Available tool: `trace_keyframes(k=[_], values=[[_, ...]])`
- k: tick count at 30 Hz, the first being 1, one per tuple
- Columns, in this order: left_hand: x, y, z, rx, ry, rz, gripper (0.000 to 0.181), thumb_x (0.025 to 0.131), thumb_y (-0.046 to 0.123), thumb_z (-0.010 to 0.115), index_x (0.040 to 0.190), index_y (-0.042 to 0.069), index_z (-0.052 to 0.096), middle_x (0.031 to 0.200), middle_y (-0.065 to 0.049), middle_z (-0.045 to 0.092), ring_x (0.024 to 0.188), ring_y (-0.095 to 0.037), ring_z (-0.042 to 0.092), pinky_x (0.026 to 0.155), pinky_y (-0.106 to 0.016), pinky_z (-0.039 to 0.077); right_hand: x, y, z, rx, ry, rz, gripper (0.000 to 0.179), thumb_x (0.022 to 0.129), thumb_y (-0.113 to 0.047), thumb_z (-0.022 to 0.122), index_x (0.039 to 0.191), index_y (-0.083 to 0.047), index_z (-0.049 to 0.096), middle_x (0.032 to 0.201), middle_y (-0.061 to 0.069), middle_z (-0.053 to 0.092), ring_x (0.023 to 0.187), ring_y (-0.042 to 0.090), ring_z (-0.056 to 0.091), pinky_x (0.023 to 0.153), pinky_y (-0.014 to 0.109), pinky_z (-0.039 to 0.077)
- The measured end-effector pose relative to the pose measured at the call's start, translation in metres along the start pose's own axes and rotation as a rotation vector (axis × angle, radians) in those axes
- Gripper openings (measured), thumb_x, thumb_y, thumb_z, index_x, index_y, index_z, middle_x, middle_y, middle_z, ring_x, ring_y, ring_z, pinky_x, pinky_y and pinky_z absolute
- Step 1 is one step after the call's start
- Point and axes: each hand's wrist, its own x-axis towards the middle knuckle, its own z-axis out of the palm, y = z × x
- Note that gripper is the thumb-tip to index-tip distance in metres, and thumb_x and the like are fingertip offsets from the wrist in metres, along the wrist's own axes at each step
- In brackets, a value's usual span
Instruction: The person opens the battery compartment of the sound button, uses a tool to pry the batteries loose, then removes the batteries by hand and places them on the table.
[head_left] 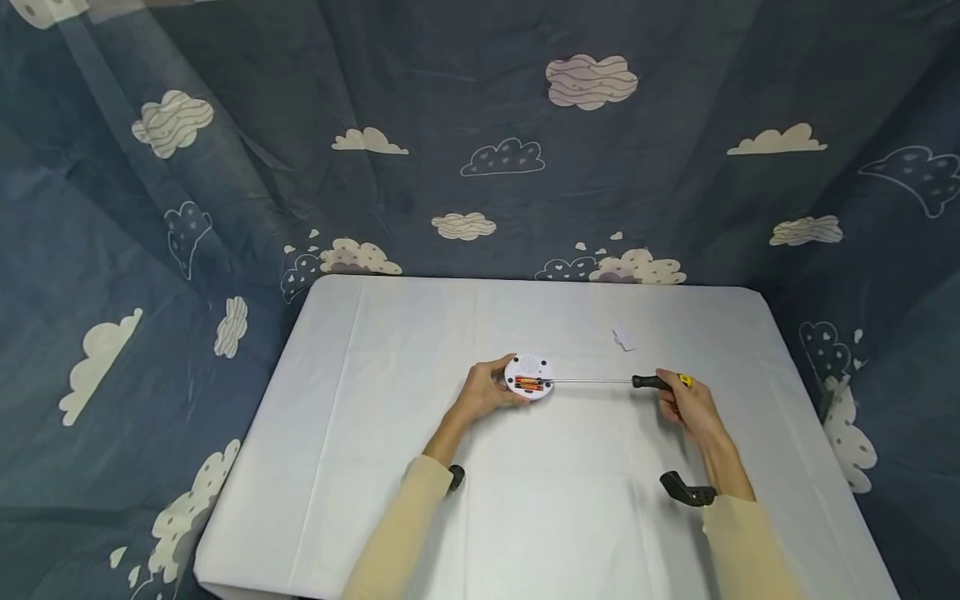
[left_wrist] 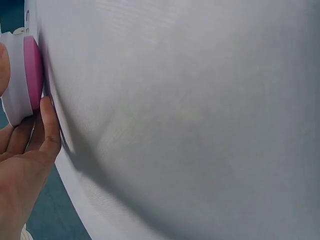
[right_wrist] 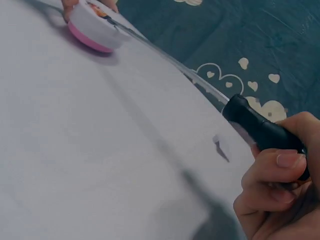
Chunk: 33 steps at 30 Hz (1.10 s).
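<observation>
A round white device with a pink face [head_left: 529,367] is gripped at its left side by my left hand [head_left: 482,392]. Its back faces up, with orange batteries [head_left: 528,383] in an uncovered compartment. In the left wrist view, the pink face [left_wrist: 33,75] is turned toward the table and fingers curl round the edge. My right hand [head_left: 692,406] holds a screwdriver [head_left: 651,382] by its black and yellow handle. The long metal shaft [right_wrist: 170,57] runs level to the device, its tip at the battery compartment. Whether the tip touches a battery cannot be told.
A small white cover piece [head_left: 623,340] lies on the white-clothed table [head_left: 405,333], beyond the screwdriver. Dark blue curtains [head_left: 450,100] with cloud prints hang behind and beside the table. Black wrist mounts [head_left: 687,490] sit on both forearms.
</observation>
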Motion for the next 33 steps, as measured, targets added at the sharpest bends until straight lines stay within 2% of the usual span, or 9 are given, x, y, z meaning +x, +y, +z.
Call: trace_keyframes(k=[5, 9, 14, 18, 21, 24, 29, 33], values=[[-0.002, -0.001, 0.0, -0.016, 0.006, 0.007, 0.092, 0.069, 0.005, 0.096, 0.15, 0.006, 0.053, 0.147, -0.019, 0.06, 0.077, -0.008, 0.063, 0.07, -0.015, 0.055, -0.005, 0.012, 0.003, 0.033, 0.021, 0.033, 0.038, 0.104, -0.046, 0.06, 0.083, -0.015, 0.052, 0.059, -0.012, 0.049, 0.044, 0.003, 0.043, 0.045, 0.021, 0.036], [-0.002, 0.0, 0.001, -0.027, 0.012, 0.013, 0.091, 0.07, 0.006, 0.096, 0.151, 0.006, 0.053, 0.147, -0.017, 0.061, 0.08, -0.01, 0.063, 0.071, -0.015, 0.055, -0.004, 0.018, 0.001, 0.055, 0.029, 0.048, 0.037, 0.104, -0.045, 0.06, 0.08, -0.017, 0.052, 0.057, -0.013, 0.048, 0.043, 0.002, 0.043, 0.043, 0.021, 0.036], [-0.003, 0.0, 0.004, -0.001, 0.012, 0.012, 0.093, 0.071, 0.01, 0.096, 0.153, 0.009, 0.051, 0.15, -0.013, 0.06, 0.089, -0.01, 0.062, 0.076, -0.015, 0.054, -0.006, 0.025, -0.002, 0.084, 0.028, 0.075, 0.035, 0.104, -0.044, 0.06, 0.081, -0.018, 0.053, 0.058, -0.013, 0.048, 0.043, 0.002, 0.043, 0.042, 0.019, 0.036], [-0.004, 0.001, 0.005, 0.021, 0.013, 0.01, 0.095, 0.071, 0.013, 0.097, 0.154, 0.009, 0.049, 0.152, -0.011, 0.058, 0.096, -0.013, 0.063, 0.08, -0.016, 0.055, -0.007, 0.029, -0.005, 0.129, 0.026, 0.069, 0.03, 0.105, -0.042, 0.06, 0.092, -0.016, 0.053, 0.059, -0.012, 0.046, 0.042, 0.002, 0.041, 0.042, 0.019, 0.035], [-0.003, 0.002, 0.006, 0.021, 0.016, 0.02, 0.096, 0.071, 0.013, 0.097, 0.154, 0.008, 0.049, 0.153, -0.012, 0.057, 0.099, -0.015, 0.064, 0.083, -0.018, 0.056, -0.009, 0.029, -0.01, 0.164, 0.03, 0.038, 0.03, 0.105, -0.04, 0.06, 0.107, -0.012, 0.049, 0.061, -0.012, 0.045, 0.044, 0.002, 0.04, 0.044, 0.022, 0.033], [-0.003, 0.002, 0.006, 0.02, 0.021, 0.029, 0.094, 0.071, 0.011, 0.096, 0.153, 0.006, 0.049, 0.153, -0.015, 0.056, 0.099, -0.015, 0.064, 0.085, -0.019, 0.057, -0.013, 0.027, -0.015, 0.163, 0.026, -0.003, 0.033, 0.106, -0.039, 0.059, 0.114, -0.01, 0.044, 0.064, -0.012, 0.044, 0.046, 0.002, 0.04, 0.046, 0.027, 0.029], [-0.003, 0.0, 0.006, 0.008, 0.021, 0.028, 0.094, 0.071, 0.01, 0.096, 0.153, 0.006, 0.05, 0.152, -0.014, 0.057, 0.106, -0.015, 0.063, 0.086, -0.018, 0.057, -0.021, 0.02, -0.014, 0.091, 0.023, -0.073, 0.031, 0.106, -0.04, 0.058, 0.103, -0.011, 0.047, 0.063, -0.011, 0.045, 0.047, 0.003, 0.04, 0.049, 0.035, 0.024], [-0.003, 0.002, 0.006, -0.013, 0.027, 0.033, 0.093, 0.071, 0.011, 0.096, 0.153, 0.007, 0.05, 0.152, -0.012, 0.057, 0.111, -0.017, 0.062, 0.09, -0.025, 0.058, -0.025, 0.006, -0.004, -0.029, 0.06, -0.13, 0.035, 0.105, -0.041, 0.059, 0.088, -0.012, 0.049, 0.061, -0.011, 0.045, 0.047, 0.004, 0.041, 0.045, 0.033, 0.029]])
